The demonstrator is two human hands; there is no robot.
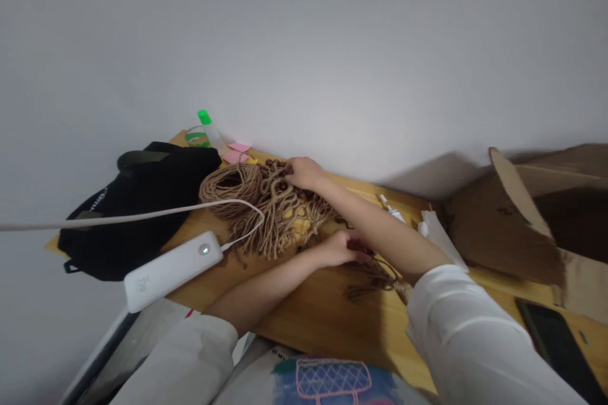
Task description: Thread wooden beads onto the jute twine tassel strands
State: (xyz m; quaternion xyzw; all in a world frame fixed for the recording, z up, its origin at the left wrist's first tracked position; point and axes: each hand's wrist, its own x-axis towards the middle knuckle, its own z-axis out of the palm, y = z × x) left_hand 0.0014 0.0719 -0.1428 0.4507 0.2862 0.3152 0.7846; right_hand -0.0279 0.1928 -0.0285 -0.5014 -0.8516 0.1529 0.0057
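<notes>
A piece of knotted jute cord work [285, 209] lies on the wooden table [332, 323], joined to a coil of the same cord [228, 186]. My right hand [304, 172] reaches across to the far end of the knotted part, its fingers curled on the knots. Nearer to me, my left hand [339, 248] rests on the near edge of the piece, fingers closed on some darker strands [373, 278] that trail off to the right. My right forearm passes over those fingers and hides part of them.
A white power bank [173, 269] with its cable lies at the table's left edge beside a black bag [137, 209]. A green-capped bottle [209, 130] and pink notes [236, 153] sit by the wall. An open cardboard box [532, 215], white paper [439, 234] and a dark phone [555, 335] are on the right.
</notes>
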